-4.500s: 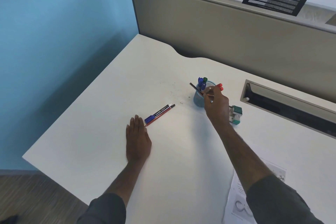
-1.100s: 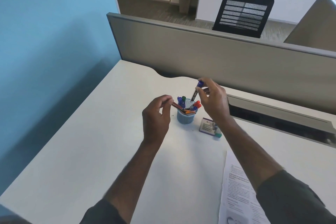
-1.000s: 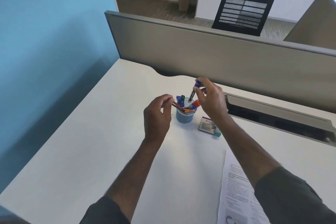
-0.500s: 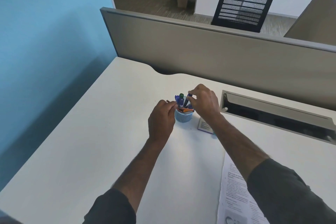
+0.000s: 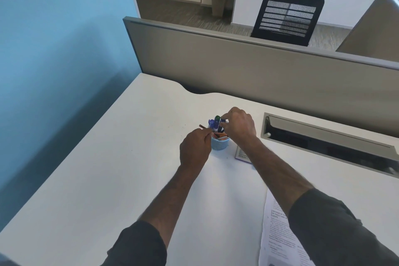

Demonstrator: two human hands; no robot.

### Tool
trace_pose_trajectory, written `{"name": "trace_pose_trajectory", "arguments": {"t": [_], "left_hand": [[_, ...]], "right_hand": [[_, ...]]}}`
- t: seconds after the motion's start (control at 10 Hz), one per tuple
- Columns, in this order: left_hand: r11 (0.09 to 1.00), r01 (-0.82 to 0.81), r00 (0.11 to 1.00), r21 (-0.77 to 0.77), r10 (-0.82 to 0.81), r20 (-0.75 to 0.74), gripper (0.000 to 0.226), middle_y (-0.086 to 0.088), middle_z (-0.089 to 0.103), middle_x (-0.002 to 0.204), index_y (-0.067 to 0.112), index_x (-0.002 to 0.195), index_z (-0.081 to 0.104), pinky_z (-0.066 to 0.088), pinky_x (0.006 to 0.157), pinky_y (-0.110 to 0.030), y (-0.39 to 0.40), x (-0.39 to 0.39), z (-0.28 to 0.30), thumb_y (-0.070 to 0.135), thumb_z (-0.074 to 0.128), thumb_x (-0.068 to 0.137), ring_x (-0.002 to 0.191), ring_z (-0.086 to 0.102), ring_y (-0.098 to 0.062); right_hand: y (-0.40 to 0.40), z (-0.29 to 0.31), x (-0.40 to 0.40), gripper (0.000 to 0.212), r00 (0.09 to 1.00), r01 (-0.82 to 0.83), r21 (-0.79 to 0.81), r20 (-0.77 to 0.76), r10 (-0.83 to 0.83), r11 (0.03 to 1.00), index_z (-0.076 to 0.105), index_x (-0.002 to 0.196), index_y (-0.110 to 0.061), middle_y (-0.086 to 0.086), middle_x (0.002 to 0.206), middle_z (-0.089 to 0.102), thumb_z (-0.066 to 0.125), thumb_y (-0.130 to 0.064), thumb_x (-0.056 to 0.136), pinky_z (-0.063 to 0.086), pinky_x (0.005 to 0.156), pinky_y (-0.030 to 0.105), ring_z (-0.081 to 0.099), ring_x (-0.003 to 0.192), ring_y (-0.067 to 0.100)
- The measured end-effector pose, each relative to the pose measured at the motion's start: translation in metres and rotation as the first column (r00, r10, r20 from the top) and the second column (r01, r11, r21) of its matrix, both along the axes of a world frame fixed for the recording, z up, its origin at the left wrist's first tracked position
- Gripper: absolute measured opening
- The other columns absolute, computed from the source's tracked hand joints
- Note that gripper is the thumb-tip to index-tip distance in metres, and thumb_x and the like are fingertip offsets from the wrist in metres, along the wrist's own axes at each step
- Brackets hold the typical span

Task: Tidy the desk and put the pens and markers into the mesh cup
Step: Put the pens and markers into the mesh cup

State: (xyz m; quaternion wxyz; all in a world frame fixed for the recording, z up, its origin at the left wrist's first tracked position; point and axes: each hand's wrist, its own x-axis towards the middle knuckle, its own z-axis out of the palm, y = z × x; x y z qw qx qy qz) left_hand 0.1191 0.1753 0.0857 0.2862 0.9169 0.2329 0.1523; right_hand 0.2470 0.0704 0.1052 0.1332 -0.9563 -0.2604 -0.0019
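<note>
The mesh cup (image 5: 219, 143) stands on the tabletop (image 5: 121, 170) between both hands. A brown pen (image 5: 204, 127) is pinched by the left hand (image 5: 195, 149), slanted, cup just right. A blue marker (image 5: 222, 122) is pinched by the right hand (image 5: 239, 128) above the cup.

Your left hand (image 5: 195, 149) sits at nine o'clock of the blue mesh cup (image 5: 219, 143), fingers pinched on a thin dark red pen (image 5: 203, 127) that slants across the cup's rim. Your right hand (image 5: 239, 128) curls over the cup from three o'clock, fingertips closed on a blue-capped marker (image 5: 222, 121) standing in it. A green-capped marker (image 5: 217, 118) and other blue ones stand upright inside. On the white desk (image 5: 112, 175), a small box (image 5: 243, 154) lies just beyond your right wrist, and printed paper (image 5: 278, 235) lies at five o'clock.
</note>
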Motion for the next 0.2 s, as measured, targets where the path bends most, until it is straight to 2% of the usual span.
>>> {"name": "trace_pose_trajectory", "arguments": {"t": [0.1,0.2], "left_hand": [[1.000,-0.012,0.997,0.002,0.012,0.082,0.025,0.002,0.065,0.097,0.025,0.115,0.068,0.050,0.067,-0.033,-0.0046,-0.0049,0.0096,0.036,0.051,0.100,0.090,0.062,-0.021],[0.997,-0.026,0.978,0.069,0.011,0.208,0.026,-0.003,0.065,0.101,0.018,0.116,0.066,0.053,0.071,-0.039,-0.0024,-0.0016,0.0138,0.031,0.049,0.102,0.092,0.060,-0.024]], "right_hand": [[-0.0060,0.0080,-0.0016,0.025,1.000,0.008,0.055,0.002,-0.008,0.998,0.074,0.100,-0.017,0.006,0.107,0.066,0.055,-0.033,0.097,0.045,0.078,0.037,0.061,0.094,0.029],[-0.0107,0.0110,-0.0083,0.033,0.997,0.008,0.164,0.068,-0.019,0.987,0.069,0.096,-0.014,0.008,0.104,0.067,0.043,-0.032,0.102,0.043,0.073,0.036,0.062,0.092,0.032]]}}
